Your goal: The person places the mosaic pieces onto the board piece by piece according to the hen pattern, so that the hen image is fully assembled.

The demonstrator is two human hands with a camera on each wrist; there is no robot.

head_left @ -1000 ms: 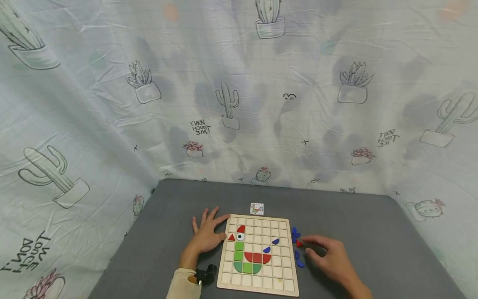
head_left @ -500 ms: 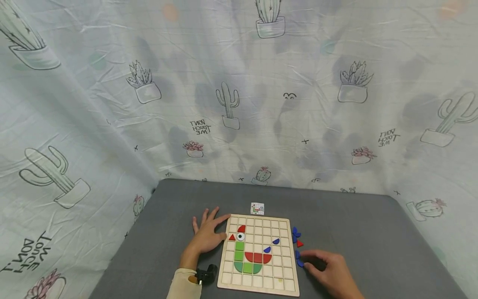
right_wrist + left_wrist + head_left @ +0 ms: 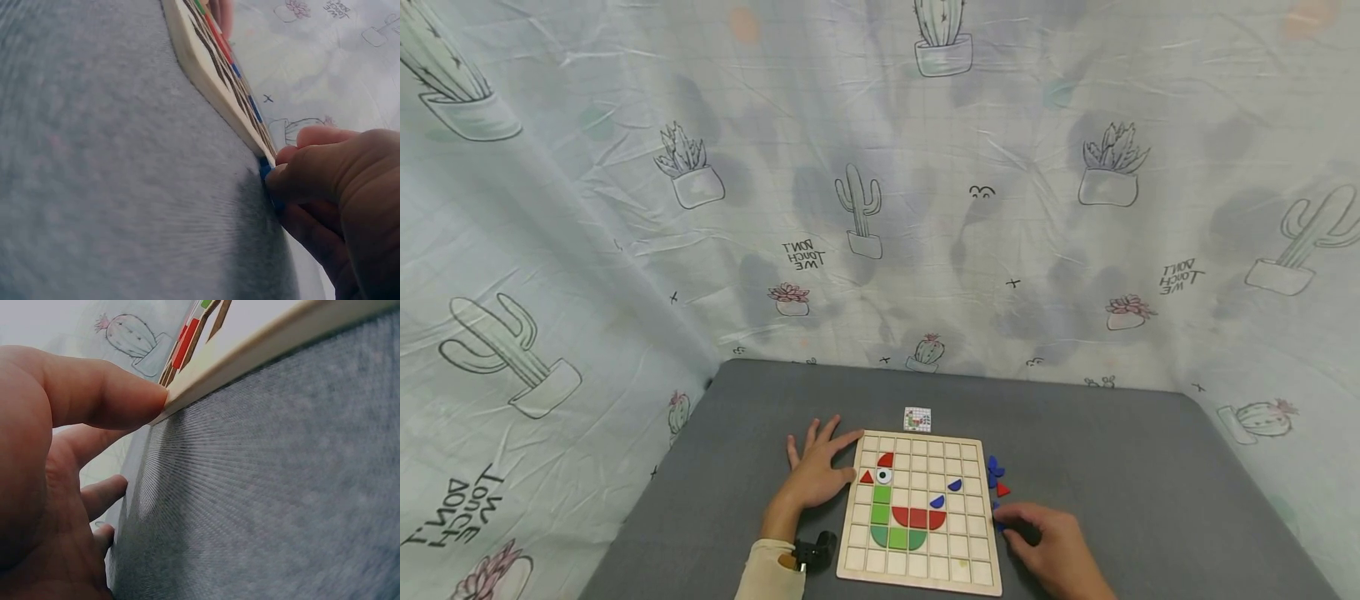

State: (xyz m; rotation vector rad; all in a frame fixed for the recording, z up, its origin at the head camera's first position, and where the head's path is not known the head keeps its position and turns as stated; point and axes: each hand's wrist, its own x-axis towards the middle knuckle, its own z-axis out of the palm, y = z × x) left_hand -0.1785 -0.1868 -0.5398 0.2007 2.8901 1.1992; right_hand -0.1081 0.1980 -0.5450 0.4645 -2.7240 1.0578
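A pale wooden grid board [image 3: 973, 546] lies flat on the table. Green and red pieces, a red triangle [image 3: 867, 477] and an eye disc [image 3: 883, 476] form a bird-like figure on it. Two blue pieces [image 3: 955, 484] rest in cells at its right. My left hand [image 3: 812, 475] has its fingers spread, with thumb and index fingertip touching the board's left edge. Beside the right edge, my right hand [image 3: 1054, 540] pinches a blue piece [image 3: 265, 167] low at the table, mostly hidden by thumb and fingers.
Just right of the board lie a few blue pieces [image 3: 995, 468] and a red triangle piece [image 3: 1003, 490]. A small picture card [image 3: 917, 419] sits behind the board. Cactus-print cloth [image 3: 880, 317] walls in the grey table [image 3: 1112, 450] at the back and sides.
My right hand has moved from near the loose red triangle down to the lower blue pieces, and its fingers have closed in there. The left hand stays still.
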